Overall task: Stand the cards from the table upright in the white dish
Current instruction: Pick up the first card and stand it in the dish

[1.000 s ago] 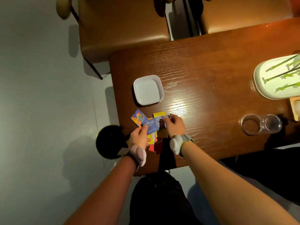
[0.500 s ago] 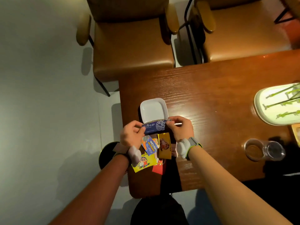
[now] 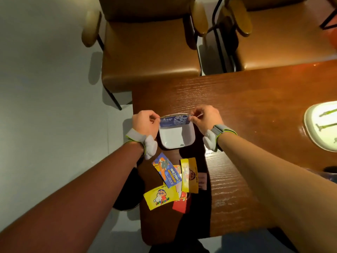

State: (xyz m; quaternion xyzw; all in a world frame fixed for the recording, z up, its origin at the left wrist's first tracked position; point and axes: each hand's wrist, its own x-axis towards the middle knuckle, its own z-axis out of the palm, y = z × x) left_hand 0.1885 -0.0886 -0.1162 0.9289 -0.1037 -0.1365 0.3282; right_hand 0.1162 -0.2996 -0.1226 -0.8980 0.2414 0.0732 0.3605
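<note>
A square white dish (image 3: pixel 176 137) sits on the brown wooden table (image 3: pixel 246 110) near its left edge. Both hands pinch a blue patterned card (image 3: pixel 174 121) by its ends and hold it upright on its long edge at the far side of the dish. My left hand (image 3: pixel 145 123) grips the card's left end, my right hand (image 3: pixel 205 117) its right end. Several loose cards lie flat on the table nearer me: a blue-orange card (image 3: pixel 166 169), a yellow cartoon card (image 3: pixel 161 197), an upright yellow card (image 3: pixel 189 175), a red card (image 3: pixel 181 204).
Two brown padded chairs (image 3: pixel 151 48) stand beyond the table. A white oval tray (image 3: pixel 313 132) with green sticks sits at the right edge. A round black bin (image 3: pixel 127 194) stands on the floor left of the table, under my left arm.
Both hands carried the blue card from the pile forward and over the dish, turning it onto its long edge. The camera view shifted, so the dish now lies between my wrists.
</note>
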